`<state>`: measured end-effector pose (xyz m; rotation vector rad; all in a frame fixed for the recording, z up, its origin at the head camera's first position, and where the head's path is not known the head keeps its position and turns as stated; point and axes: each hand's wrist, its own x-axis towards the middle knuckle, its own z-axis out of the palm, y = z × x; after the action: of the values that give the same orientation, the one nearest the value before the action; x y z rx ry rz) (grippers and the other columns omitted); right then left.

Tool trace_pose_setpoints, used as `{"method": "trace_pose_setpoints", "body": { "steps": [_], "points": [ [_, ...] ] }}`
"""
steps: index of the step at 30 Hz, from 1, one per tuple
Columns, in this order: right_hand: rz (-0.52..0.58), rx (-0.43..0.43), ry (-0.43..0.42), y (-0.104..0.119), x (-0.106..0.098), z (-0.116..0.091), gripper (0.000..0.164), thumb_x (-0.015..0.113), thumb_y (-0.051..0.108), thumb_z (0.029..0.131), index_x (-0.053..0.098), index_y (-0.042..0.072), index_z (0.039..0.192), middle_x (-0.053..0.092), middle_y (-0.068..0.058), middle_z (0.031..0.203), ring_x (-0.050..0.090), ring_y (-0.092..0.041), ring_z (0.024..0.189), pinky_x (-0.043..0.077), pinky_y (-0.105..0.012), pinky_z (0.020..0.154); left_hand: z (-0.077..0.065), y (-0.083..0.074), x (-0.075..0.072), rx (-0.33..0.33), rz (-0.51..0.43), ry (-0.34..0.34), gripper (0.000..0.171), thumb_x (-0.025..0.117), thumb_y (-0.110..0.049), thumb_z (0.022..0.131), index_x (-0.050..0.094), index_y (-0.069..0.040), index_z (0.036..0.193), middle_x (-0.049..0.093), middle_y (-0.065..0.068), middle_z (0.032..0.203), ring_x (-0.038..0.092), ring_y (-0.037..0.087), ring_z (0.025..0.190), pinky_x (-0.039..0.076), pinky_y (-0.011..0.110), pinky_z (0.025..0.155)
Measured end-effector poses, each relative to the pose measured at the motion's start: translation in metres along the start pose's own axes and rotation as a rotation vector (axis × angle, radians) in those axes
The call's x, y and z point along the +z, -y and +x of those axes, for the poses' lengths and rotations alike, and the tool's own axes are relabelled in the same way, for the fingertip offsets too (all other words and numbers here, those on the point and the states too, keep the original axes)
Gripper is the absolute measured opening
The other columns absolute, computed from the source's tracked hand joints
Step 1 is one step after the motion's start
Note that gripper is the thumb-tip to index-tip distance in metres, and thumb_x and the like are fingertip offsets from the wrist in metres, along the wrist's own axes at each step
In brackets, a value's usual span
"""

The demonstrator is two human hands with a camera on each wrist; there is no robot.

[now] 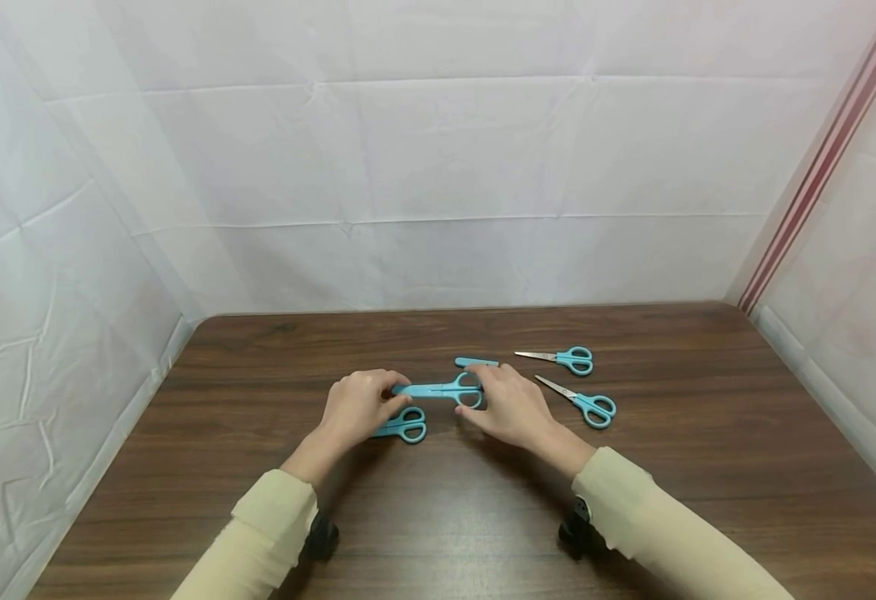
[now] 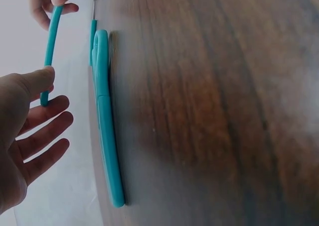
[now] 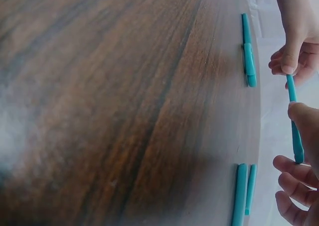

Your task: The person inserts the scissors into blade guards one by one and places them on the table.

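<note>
Raised off the table between both hands is a pair of light-blue scissors (image 1: pixel 438 391), a blue cover over its blades. My left hand (image 1: pixel 358 406) pinches the covered blade end between thumb and index finger; in the left wrist view its other fingers (image 2: pixel 47 134) spread apart. At the handle loops, my right hand (image 1: pixel 511 404) holds the scissors with thumb and fingers. A second pair of covered scissors (image 1: pixel 406 425) lies on the table below the left hand, which partly hides it in the head view. Behind the right hand lies a loose blue blade cover (image 1: pixel 475 362).
To the right of the right hand lie two pairs of scissors with bare blades, one farther back (image 1: pixel 574 360) and one nearer (image 1: pixel 593 409). The brown wooden table (image 1: pixel 438 517) ends at a white sheet wall (image 1: pixel 438 167) behind.
</note>
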<state>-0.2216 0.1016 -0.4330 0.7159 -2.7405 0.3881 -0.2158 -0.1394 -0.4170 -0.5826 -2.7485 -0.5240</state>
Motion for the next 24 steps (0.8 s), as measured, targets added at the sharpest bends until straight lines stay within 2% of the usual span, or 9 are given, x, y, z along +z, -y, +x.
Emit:
{"method": "trace_pose_setpoints", "body": {
  "steps": [11,24],
  "points": [
    [-0.037,0.001,0.009,0.0,0.004,0.003,0.057,0.062,0.054,0.08,0.055,0.016,0.122,0.065,0.001,0.103,0.058,-0.016,0.082,0.045,-0.026,0.055,0.008,0.004,0.002,-0.027,0.031,0.057,0.013,0.07,-0.032,0.082,0.071,-0.026,0.093,0.06,-0.012,0.068,0.047,0.002,0.053,0.037,0.022,0.045],
    [-0.048,0.009,0.01,-0.004,0.012,0.01,0.056,0.062,0.054,0.08,0.056,0.014,0.119,0.066,0.002,0.097,0.057,-0.016,0.075,0.044,-0.027,0.054,0.015,0.01,0.006,-0.045,0.018,0.102,0.014,0.069,-0.029,0.083,0.071,-0.023,0.096,0.061,-0.01,0.069,0.048,0.003,0.052,0.037,0.021,0.044]
  ]
}}
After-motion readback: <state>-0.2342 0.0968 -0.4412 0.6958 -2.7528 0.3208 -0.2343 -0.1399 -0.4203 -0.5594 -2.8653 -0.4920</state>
